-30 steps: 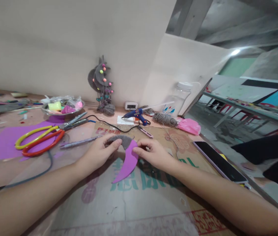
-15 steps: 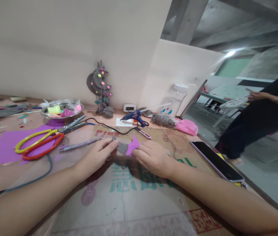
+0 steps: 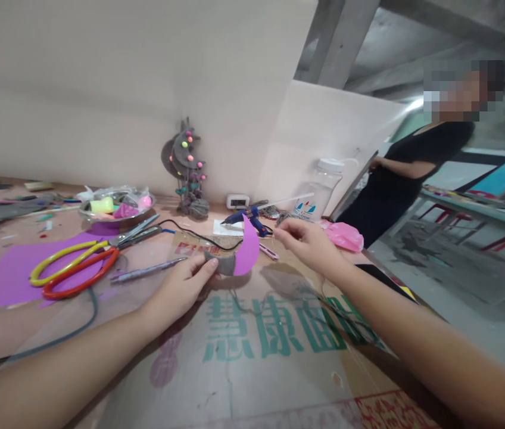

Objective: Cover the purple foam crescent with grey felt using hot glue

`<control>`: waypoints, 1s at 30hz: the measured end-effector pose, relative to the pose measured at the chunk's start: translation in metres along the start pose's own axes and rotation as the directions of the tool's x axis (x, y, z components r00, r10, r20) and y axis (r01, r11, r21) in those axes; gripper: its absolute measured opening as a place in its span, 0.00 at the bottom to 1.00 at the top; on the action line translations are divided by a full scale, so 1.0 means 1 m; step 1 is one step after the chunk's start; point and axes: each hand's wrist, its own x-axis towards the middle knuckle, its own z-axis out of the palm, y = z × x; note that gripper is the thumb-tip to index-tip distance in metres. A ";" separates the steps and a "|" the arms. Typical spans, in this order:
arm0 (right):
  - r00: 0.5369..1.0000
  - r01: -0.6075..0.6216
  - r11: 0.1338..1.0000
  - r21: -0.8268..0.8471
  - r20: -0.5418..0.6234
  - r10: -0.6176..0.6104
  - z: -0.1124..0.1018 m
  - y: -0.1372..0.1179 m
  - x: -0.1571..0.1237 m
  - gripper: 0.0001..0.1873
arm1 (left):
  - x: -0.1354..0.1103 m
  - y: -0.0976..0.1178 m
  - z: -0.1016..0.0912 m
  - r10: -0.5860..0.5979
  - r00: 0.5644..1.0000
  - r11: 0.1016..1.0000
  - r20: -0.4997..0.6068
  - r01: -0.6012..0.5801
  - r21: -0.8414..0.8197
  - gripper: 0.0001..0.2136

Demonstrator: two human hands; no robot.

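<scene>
My left hand (image 3: pixel 181 287) pinches a crescent piece made of grey felt (image 3: pixel 223 264) joined to purple foam (image 3: pixel 248 249), holding it upright just above the cardboard sheet (image 3: pixel 274 351). My right hand (image 3: pixel 308 241) hovers to the right of the crescent, lifted off the cardboard, fingers loosely curled with nothing in them. A blue glue gun (image 3: pixel 248 216) lies just behind the crescent, and a pen (image 3: pixel 145 272) lies to the left of my left hand.
Yellow scissors (image 3: pixel 67 255) and red scissors (image 3: pixel 78 277) lie on a purple foam sheet (image 3: pixel 6 275) at left. A metal bowl (image 3: pixel 116 205) of scraps, a hanging felt ornament (image 3: pixel 185 167), a plastic jar (image 3: pixel 319 190) and a pink bag (image 3: pixel 344 235) stand behind. A person in black (image 3: pixel 408 173) stands at right.
My right hand let go of the crescent and rose to the right. My left hand tilted the piece upright. The person in black walked closer.
</scene>
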 end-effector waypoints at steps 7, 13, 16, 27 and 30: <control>0.978 -0.208 0.977 -0.049 0.011 0.209 0.016 0.060 0.053 0.22 | 0.000 0.003 0.001 -0.007 0.999 0.999 -0.034 0.005 -0.051 0.15; 0.967 -0.192 0.981 0.036 0.179 0.183 0.048 0.069 0.082 0.27 | 0.002 0.000 0.001 0.007 0.999 0.999 -0.043 -0.009 -0.045 0.15; 0.964 -0.211 0.977 0.043 0.178 0.200 0.068 0.066 0.091 0.19 | 0.002 0.001 0.001 0.022 0.997 0.999 -0.073 -0.024 -0.025 0.14; 0.941 -0.330 0.932 0.149 0.134 0.312 0.061 0.054 0.086 0.12 | 0.003 0.003 0.000 0.045 0.996 0.999 -0.072 -0.046 -0.013 0.14; 0.959 -0.280 0.929 0.242 0.114 0.259 0.041 0.040 0.072 0.09 | 0.005 -0.001 -0.001 0.036 0.998 0.999 -0.056 -0.037 -0.017 0.14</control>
